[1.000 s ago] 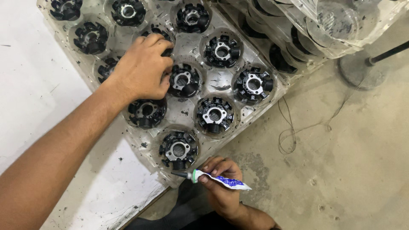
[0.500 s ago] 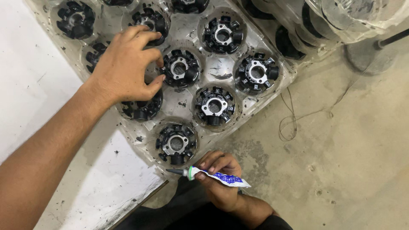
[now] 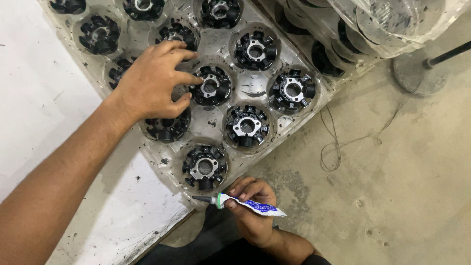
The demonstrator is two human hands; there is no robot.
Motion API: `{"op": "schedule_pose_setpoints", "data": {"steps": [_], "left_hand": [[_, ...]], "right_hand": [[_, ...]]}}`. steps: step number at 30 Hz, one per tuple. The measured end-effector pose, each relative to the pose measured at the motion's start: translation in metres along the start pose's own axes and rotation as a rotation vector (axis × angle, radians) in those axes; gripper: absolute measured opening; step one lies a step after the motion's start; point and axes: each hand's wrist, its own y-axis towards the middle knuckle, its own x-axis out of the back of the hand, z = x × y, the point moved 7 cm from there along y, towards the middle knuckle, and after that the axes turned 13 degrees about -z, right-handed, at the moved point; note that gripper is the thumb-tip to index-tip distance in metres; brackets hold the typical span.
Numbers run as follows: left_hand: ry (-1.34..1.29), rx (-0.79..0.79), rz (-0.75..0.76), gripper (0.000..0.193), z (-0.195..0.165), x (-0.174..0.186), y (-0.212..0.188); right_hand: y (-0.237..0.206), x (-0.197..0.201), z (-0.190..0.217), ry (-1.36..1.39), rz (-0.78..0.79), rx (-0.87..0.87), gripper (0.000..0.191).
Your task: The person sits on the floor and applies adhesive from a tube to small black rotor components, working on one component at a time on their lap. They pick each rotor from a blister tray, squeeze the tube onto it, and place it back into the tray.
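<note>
Two hands in frame, both mine. Nearest, at the bottom centre, my right hand (image 3: 255,211) is closed around a small white tube (image 3: 252,205) with blue print, lying nearly level; its green collar and dark nozzle point left, the tip just beside the lower edge of the clear plastic tray (image 3: 230,100).

Next item, just above the nozzle: one black round part with a bright metal hub (image 3: 204,167), seated in the tray's lowest pocket. Up and to the right, a second such part (image 3: 246,126) sits in its own pocket, and a third (image 3: 293,91) lies further right again.

Centre left: my left hand (image 3: 154,83), forearm entering from the lower left corner, rests spread across the tray, grasping nothing; its fingertips touch the rim of the part in the middle pocket (image 3: 211,86), and the palm covers much of another part (image 3: 167,128) below it.

Beyond the hand, toward the top edge: further pockets hold like parts, among them one at upper centre (image 3: 254,49) and one at upper left (image 3: 99,34).

The tray lies on a white, scuffed tabletop (image 3: 34,98) at left and overhangs its edge. Right of it: bare concrete floor (image 3: 402,172) with a thin loop of wire (image 3: 333,147). Upper right: stacked clear trays (image 3: 392,24) and a round metal stand base (image 3: 417,73).
</note>
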Motion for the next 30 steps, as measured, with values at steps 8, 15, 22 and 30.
{"op": "schedule_pose_setpoints", "data": {"steps": [8, 15, 22, 30], "left_hand": [[-0.046, 0.012, -0.058, 0.029, -0.004, -0.001, -0.008], [0.008, -0.003, 0.055, 0.036, -0.01, -0.012, -0.008], [-0.056, 0.003, 0.018, 0.053, -0.019, -0.02, -0.006], [-0.074, 0.166, -0.066, 0.048, -0.038, 0.002, -0.008]], "right_hand": [[-0.007, -0.002, -0.003, -0.027, 0.008, -0.022, 0.028], [-0.009, -0.004, -0.004, 0.0, 0.017, -0.044, 0.029], [-0.011, -0.004, 0.0, -0.006, 0.025, -0.031, 0.029], [-0.014, 0.003, 0.009, 0.006, -0.009, 0.001, 0.029]]}}
